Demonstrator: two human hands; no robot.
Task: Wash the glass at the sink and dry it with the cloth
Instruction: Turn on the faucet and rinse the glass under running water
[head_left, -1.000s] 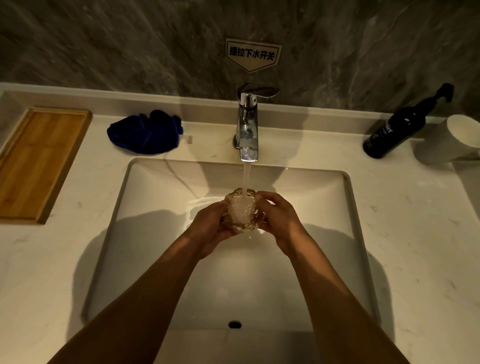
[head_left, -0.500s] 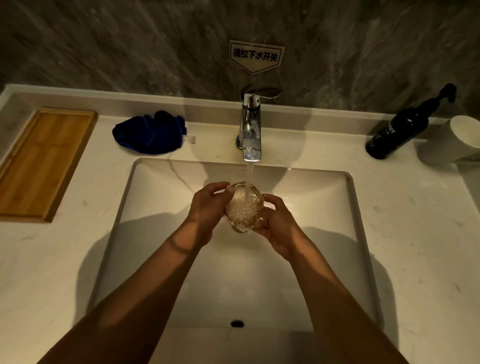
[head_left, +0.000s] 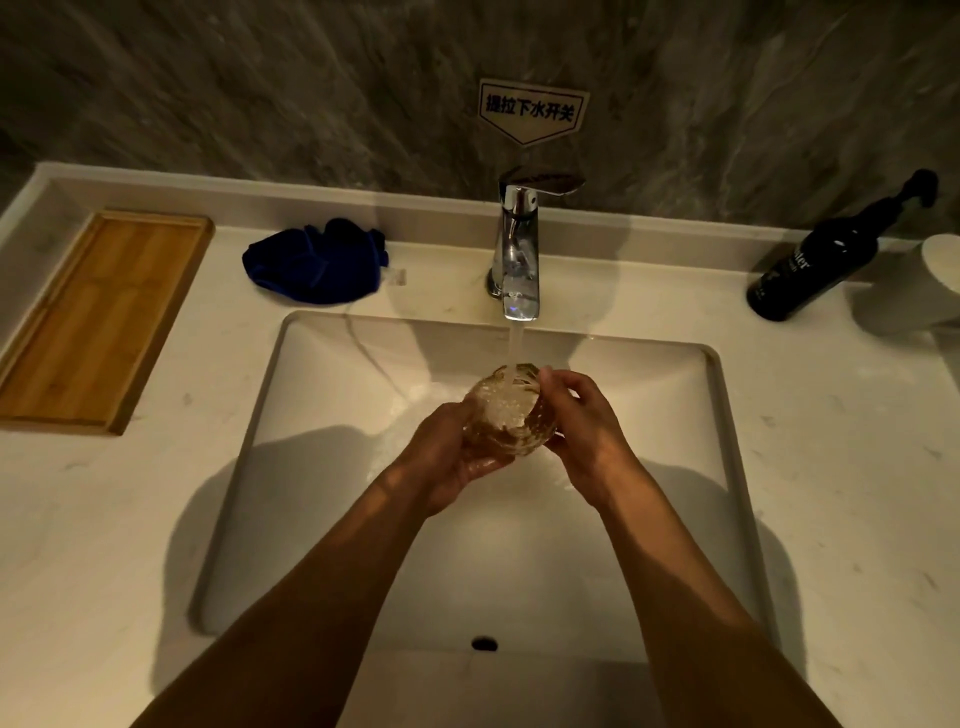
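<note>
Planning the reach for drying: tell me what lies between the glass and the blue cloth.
In the head view, only the sink's back-left wall and rim and bare counter separate glass from blue cloth.

Dim warm light casts soft arm shadows across the sink (head_left: 322, 395); wide-angle edges bow, detail soft.

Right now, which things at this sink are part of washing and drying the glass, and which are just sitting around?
Part of the job: glass, left hand, right hand, running tap, sink, blue cloth.

Lying about: wooden tray, dark pump bottle, white cup.
</note>
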